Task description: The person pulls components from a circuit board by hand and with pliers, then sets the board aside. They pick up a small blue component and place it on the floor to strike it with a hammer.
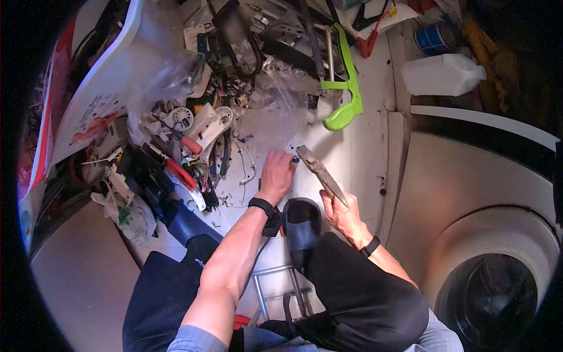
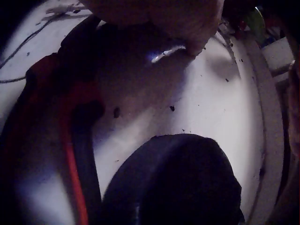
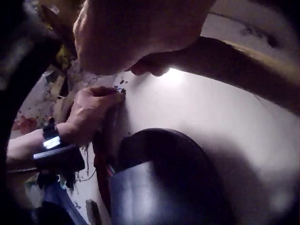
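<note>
My left hand [image 1: 277, 176] reaches down to the white floor and pinches a small piece with a blue spot [image 1: 296, 159] between thumb and fingertips. What the piece is, I cannot tell. To its right, my right hand [image 1: 343, 216] grips a hammer, its worn grey head [image 1: 321, 175] raised over the floor close by the left fingertips. In the right wrist view the hammer's wooden handle [image 3: 248, 70] stretches off to the right. A dark rounded shoe [image 1: 302, 217] stands between the hands. The left wrist view shows a thin shiny strip [image 2: 168, 54] beneath the left hand [image 2: 154, 11].
A heap of scrap [image 1: 205, 117] with tools and plastic bits covers the left and back. A green-handled hacksaw [image 1: 346, 105] lies behind the right hand. On the right are a white jug [image 1: 443, 75] and a front-loading washing machine [image 1: 469, 199]. A metal frame [image 1: 272, 273] is between the legs.
</note>
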### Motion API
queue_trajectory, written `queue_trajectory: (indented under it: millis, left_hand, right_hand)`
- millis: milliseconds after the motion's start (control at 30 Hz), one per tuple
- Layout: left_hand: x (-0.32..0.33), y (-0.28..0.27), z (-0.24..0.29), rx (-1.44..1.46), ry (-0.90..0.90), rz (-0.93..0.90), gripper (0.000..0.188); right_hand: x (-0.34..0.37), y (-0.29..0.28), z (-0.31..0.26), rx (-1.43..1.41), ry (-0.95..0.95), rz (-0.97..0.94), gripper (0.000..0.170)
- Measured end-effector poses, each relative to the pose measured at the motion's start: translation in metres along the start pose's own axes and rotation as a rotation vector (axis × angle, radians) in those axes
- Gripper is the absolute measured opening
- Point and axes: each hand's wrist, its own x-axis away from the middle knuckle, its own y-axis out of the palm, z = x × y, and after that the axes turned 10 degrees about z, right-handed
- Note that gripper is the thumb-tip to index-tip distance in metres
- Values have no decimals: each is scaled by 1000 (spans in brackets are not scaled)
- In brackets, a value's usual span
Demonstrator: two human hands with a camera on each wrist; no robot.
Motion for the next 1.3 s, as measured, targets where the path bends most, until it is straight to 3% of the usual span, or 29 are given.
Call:
queue_trajectory:
  millis: [67,133,300,533,600,667,700,867,1300]
  left_hand:
    - [-1,0,1,14,-1,45,21]
    - [-5,2,-2,4,27,44,21]
    - [-2,2,0,-4,18,33,19]
    - [-6,-10,15,69,-81,43,20]
    - [-3,-12,17,97,-94,42,20]
    - [-3,-12,17,102,-260,-69,21]
    - [-4,-11,17,102,-259,-71,21]
    - [-10,-11,13,160,-390,-34,19]
    - [-7,1,10,77,-296,19,14]
  right_hand:
    - [4,1,4,-75,-35,73,13]
    - [-1,1,9,149,103,-165,12]
    - [2,-8,0,6,10,30,12]
    - [12,1,12,10,84,-3,23]
    - [18,4,16,6,196,-27,31]
    - [21,6,19,-10,223,-47,33]
    - [20,7,18,-25,247,-66,36]
    - [20,9,16,-14,198,-95,32]
    - [14,6,12,41,183,-56,19]
